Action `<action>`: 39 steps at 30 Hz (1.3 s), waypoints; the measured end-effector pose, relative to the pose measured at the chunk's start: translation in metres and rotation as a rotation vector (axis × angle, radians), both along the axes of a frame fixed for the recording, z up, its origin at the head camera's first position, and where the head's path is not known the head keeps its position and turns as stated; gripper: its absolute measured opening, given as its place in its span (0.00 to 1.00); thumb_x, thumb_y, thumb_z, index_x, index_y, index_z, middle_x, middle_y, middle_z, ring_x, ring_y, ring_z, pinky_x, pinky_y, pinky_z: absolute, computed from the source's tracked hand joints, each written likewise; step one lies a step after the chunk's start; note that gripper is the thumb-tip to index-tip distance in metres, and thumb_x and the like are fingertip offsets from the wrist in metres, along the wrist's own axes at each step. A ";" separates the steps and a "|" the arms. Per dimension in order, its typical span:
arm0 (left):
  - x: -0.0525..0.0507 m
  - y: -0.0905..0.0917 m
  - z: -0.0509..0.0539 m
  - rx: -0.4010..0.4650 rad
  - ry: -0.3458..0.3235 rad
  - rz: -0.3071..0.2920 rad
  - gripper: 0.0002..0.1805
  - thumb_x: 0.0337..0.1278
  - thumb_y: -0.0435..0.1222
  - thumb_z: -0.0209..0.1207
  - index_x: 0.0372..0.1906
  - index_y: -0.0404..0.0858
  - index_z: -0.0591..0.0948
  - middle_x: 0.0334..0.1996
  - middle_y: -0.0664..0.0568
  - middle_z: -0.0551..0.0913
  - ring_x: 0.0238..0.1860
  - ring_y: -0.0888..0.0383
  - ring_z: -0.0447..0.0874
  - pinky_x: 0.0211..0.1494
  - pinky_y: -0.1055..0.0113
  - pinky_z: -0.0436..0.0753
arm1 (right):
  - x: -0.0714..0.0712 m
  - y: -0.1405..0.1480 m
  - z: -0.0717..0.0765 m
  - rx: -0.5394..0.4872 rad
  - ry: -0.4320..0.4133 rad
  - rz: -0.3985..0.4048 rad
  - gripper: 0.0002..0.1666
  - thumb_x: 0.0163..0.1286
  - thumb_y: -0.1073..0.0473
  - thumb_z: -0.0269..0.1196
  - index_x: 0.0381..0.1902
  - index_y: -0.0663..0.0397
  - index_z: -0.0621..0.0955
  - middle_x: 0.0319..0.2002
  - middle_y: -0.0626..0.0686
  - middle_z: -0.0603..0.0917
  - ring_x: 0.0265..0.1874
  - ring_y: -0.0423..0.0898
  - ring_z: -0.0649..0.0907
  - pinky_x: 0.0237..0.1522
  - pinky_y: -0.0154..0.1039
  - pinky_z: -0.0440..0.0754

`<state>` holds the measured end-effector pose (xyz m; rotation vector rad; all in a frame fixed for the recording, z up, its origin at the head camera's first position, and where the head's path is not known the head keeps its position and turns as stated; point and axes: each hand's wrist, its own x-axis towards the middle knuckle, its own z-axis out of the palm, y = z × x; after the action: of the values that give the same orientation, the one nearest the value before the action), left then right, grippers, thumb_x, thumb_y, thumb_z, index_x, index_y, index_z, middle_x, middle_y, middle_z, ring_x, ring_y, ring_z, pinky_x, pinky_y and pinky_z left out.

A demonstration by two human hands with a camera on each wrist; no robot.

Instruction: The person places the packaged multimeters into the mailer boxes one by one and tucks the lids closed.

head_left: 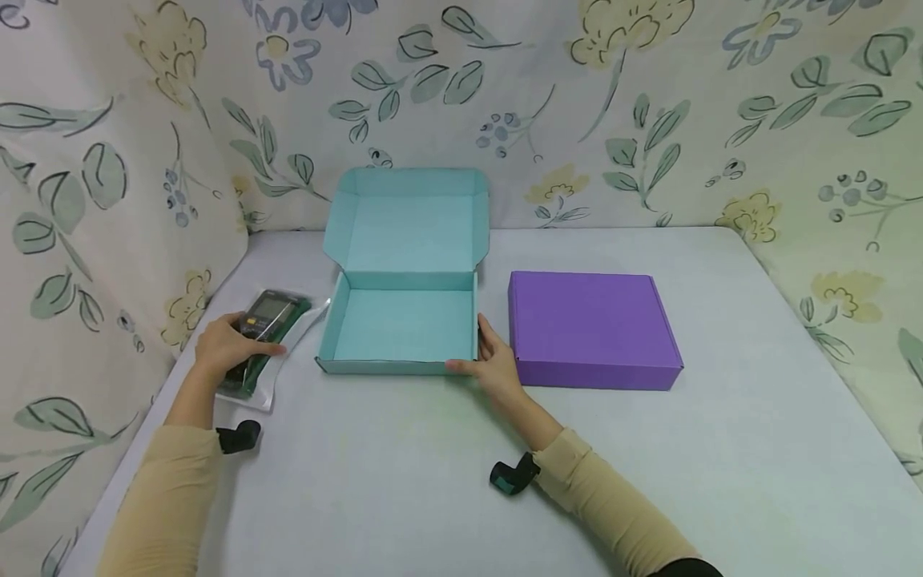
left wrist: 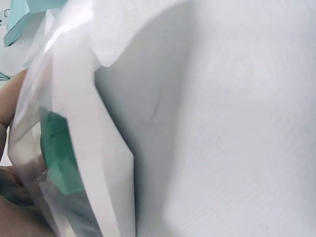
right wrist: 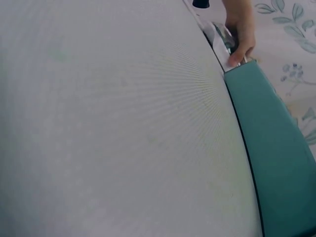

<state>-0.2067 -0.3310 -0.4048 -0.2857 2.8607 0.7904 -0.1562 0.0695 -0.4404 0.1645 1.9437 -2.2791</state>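
Observation:
My left hand (head_left: 225, 346) grips a handheld device (head_left: 270, 317) with a grey screen and a dark green and black body, sealed in a clear plastic bag with a white backing. In the left wrist view the bag (left wrist: 94, 128) stands close to the camera, and only parts of the fingers show. A teal cardboard box (head_left: 404, 322) lies with its lid raised at the back and nothing inside. At its front right corner my right hand (head_left: 497, 365) holds the box, thumb at the front edge and fingers along the right side. The right wrist view shows the box's outer wall (right wrist: 271, 148).
A shut purple box (head_left: 587, 328) lies just right of the teal one. All of it is on a white-covered table (head_left: 375, 473). Floral cloth (head_left: 461, 104) hangs behind and at both sides. Black wrist cameras (head_left: 239, 437) stick out from the sleeves.

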 end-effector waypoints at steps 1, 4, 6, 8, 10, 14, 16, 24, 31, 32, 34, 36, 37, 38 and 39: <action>0.000 0.000 0.001 0.018 0.003 0.015 0.60 0.42 0.51 0.73 0.69 0.18 0.54 0.61 0.20 0.63 0.55 0.30 0.65 0.55 0.37 0.70 | 0.000 0.000 0.001 0.000 0.001 0.000 0.60 0.52 0.79 0.70 0.77 0.57 0.50 0.77 0.55 0.49 0.74 0.50 0.52 0.71 0.39 0.56; 0.001 0.000 0.003 0.073 0.017 0.053 0.60 0.43 0.49 0.74 0.70 0.19 0.52 0.63 0.21 0.61 0.58 0.30 0.63 0.58 0.38 0.69 | 0.002 0.000 0.003 -0.001 0.005 0.003 0.60 0.53 0.79 0.69 0.77 0.58 0.50 0.77 0.55 0.48 0.75 0.50 0.52 0.71 0.40 0.56; 0.001 0.000 0.005 0.103 0.026 0.062 0.60 0.43 0.48 0.74 0.71 0.19 0.51 0.65 0.21 0.59 0.60 0.30 0.61 0.61 0.37 0.67 | 0.003 0.000 0.004 -0.001 0.005 0.003 0.60 0.53 0.79 0.69 0.77 0.58 0.50 0.77 0.55 0.48 0.75 0.51 0.52 0.71 0.40 0.56; 0.001 0.000 0.007 0.116 0.040 0.059 0.61 0.43 0.47 0.74 0.71 0.20 0.51 0.66 0.22 0.58 0.62 0.29 0.60 0.62 0.37 0.65 | 0.003 0.001 0.004 0.000 0.006 0.005 0.60 0.53 0.79 0.69 0.77 0.59 0.50 0.77 0.56 0.48 0.75 0.51 0.52 0.71 0.40 0.56; 0.001 0.000 0.008 0.135 0.063 0.054 0.61 0.42 0.47 0.75 0.72 0.21 0.51 0.67 0.22 0.58 0.63 0.29 0.59 0.63 0.36 0.65 | 0.003 0.001 0.004 0.001 0.001 0.003 0.60 0.52 0.79 0.69 0.77 0.58 0.50 0.77 0.55 0.49 0.74 0.50 0.52 0.71 0.40 0.57; 0.002 0.000 0.008 0.186 0.113 0.059 0.60 0.43 0.45 0.75 0.73 0.23 0.51 0.69 0.24 0.56 0.65 0.28 0.58 0.64 0.35 0.63 | 0.001 0.001 0.002 -0.004 -0.004 0.000 0.61 0.52 0.79 0.70 0.77 0.56 0.50 0.77 0.55 0.49 0.74 0.50 0.53 0.71 0.39 0.58; 0.004 -0.001 0.008 0.211 0.131 0.061 0.60 0.43 0.44 0.75 0.73 0.24 0.50 0.70 0.24 0.55 0.66 0.28 0.57 0.64 0.35 0.63 | 0.001 0.001 0.003 -0.007 -0.006 -0.002 0.61 0.52 0.79 0.70 0.77 0.56 0.50 0.77 0.55 0.49 0.74 0.49 0.53 0.70 0.39 0.58; 0.009 -0.001 0.009 0.271 0.159 0.059 0.60 0.44 0.43 0.75 0.76 0.31 0.49 0.72 0.27 0.53 0.67 0.30 0.55 0.65 0.35 0.62 | 0.001 0.001 0.002 -0.003 0.003 0.002 0.61 0.52 0.79 0.70 0.77 0.57 0.50 0.77 0.55 0.49 0.74 0.50 0.53 0.70 0.40 0.58; 0.006 0.006 0.012 0.302 0.191 0.015 0.60 0.41 0.42 0.77 0.77 0.35 0.51 0.72 0.31 0.56 0.67 0.32 0.57 0.65 0.36 0.62 | 0.002 0.002 0.002 -0.012 0.011 0.004 0.60 0.53 0.79 0.69 0.77 0.58 0.50 0.76 0.56 0.50 0.74 0.51 0.53 0.71 0.41 0.58; 0.006 0.007 0.013 0.311 0.194 0.004 0.61 0.41 0.42 0.77 0.77 0.35 0.51 0.72 0.31 0.56 0.67 0.32 0.57 0.65 0.36 0.62 | 0.002 0.002 0.002 -0.012 0.013 0.004 0.60 0.53 0.79 0.69 0.77 0.58 0.50 0.76 0.57 0.49 0.74 0.51 0.53 0.71 0.41 0.57; 0.005 0.009 0.015 0.327 0.196 -0.015 0.61 0.41 0.42 0.77 0.77 0.35 0.51 0.72 0.31 0.55 0.68 0.32 0.56 0.66 0.36 0.62 | 0.002 0.002 0.003 -0.011 0.012 0.002 0.60 0.53 0.79 0.69 0.77 0.58 0.50 0.76 0.56 0.50 0.74 0.51 0.53 0.71 0.41 0.57; 0.005 0.012 0.016 0.335 0.197 -0.024 0.61 0.41 0.41 0.77 0.77 0.35 0.50 0.73 0.32 0.55 0.68 0.32 0.56 0.66 0.36 0.61 | 0.002 0.002 0.002 -0.011 0.020 0.006 0.60 0.53 0.79 0.69 0.77 0.59 0.50 0.77 0.57 0.49 0.74 0.51 0.53 0.71 0.41 0.57; 0.005 0.012 0.017 0.339 0.197 -0.026 0.61 0.41 0.41 0.77 0.77 0.35 0.50 0.73 0.32 0.55 0.68 0.32 0.56 0.66 0.36 0.61 | 0.002 0.002 0.002 -0.011 0.024 0.010 0.60 0.53 0.79 0.69 0.77 0.59 0.49 0.77 0.57 0.49 0.74 0.52 0.52 0.71 0.41 0.57; 0.005 0.013 0.018 0.344 0.197 -0.030 0.61 0.41 0.41 0.77 0.77 0.35 0.50 0.73 0.32 0.55 0.68 0.32 0.55 0.66 0.36 0.61 | 0.002 0.002 0.002 -0.009 0.027 0.014 0.60 0.53 0.79 0.69 0.77 0.60 0.49 0.77 0.57 0.49 0.74 0.52 0.52 0.71 0.41 0.57; 0.005 0.014 0.019 0.349 0.197 -0.033 0.61 0.41 0.41 0.77 0.77 0.35 0.50 0.73 0.32 0.54 0.69 0.32 0.55 0.67 0.36 0.61 | 0.002 0.002 0.002 -0.009 0.029 0.017 0.59 0.54 0.79 0.69 0.77 0.60 0.49 0.77 0.57 0.48 0.74 0.51 0.52 0.71 0.41 0.57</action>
<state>-0.2019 -0.3174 -0.3863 -0.1191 2.8193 1.3553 -0.1540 0.0717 -0.4381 0.1143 1.9405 -2.2911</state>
